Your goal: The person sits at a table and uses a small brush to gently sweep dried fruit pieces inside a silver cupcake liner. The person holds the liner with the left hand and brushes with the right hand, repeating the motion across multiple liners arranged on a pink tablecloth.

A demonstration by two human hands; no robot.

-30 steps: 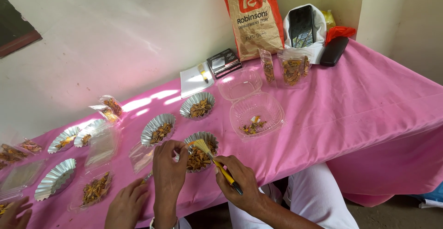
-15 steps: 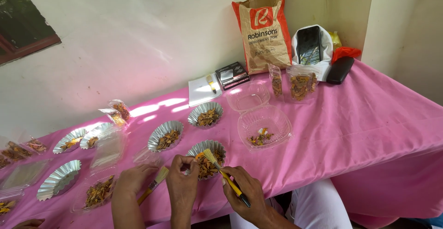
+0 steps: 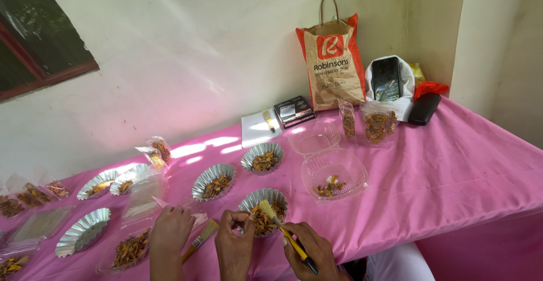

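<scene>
Since half a second ago, left hand shifted rightward to the fluted foil dish of brown chips, lower centre, fingers pinched at its rim. Right hand grips a yellow-handled brush — bristles over the chips, brushing under way; next calls for light, steady strokes.

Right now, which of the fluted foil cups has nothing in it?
The foil cup at the near left, beside the clear trays. It shows only bare ribbed metal; every other foil cup holds brown dried pieces.

We see a matt pink cloth over the table, creased along its front edge. The fluted tins are shiny crimped metal foil. The clamshell box is clear glossy plastic, the bag by the wall matt paper.
</scene>
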